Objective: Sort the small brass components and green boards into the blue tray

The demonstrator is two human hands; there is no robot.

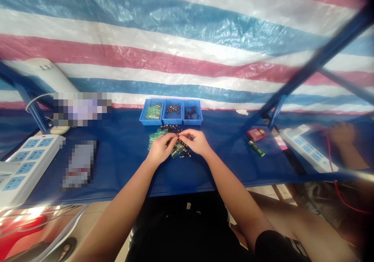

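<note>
My left hand (160,148) and my right hand (197,141) meet over a pile of small parts on the blue table. Thumb and fingers of each are pinched together, tip to tip; whatever sits between them is too small to make out. Under and around the fingers lie small brass-and-black metal pieces (183,149). Green pieces (154,135), perhaps small circuit boards, stick out beside my left hand. Just behind the pile stand three joined blue bins: the left bin (150,123) has green pieces, the middle bin (172,121) brassy parts, the right bin (193,122) dark parts.
On the left are a white power strip (39,166) and a blurred-out flat item (79,164). To the right lie a red box (255,133), a green stick-like pack (256,148) and another power strip (306,149). Another person's hand (341,133) is at far right.
</note>
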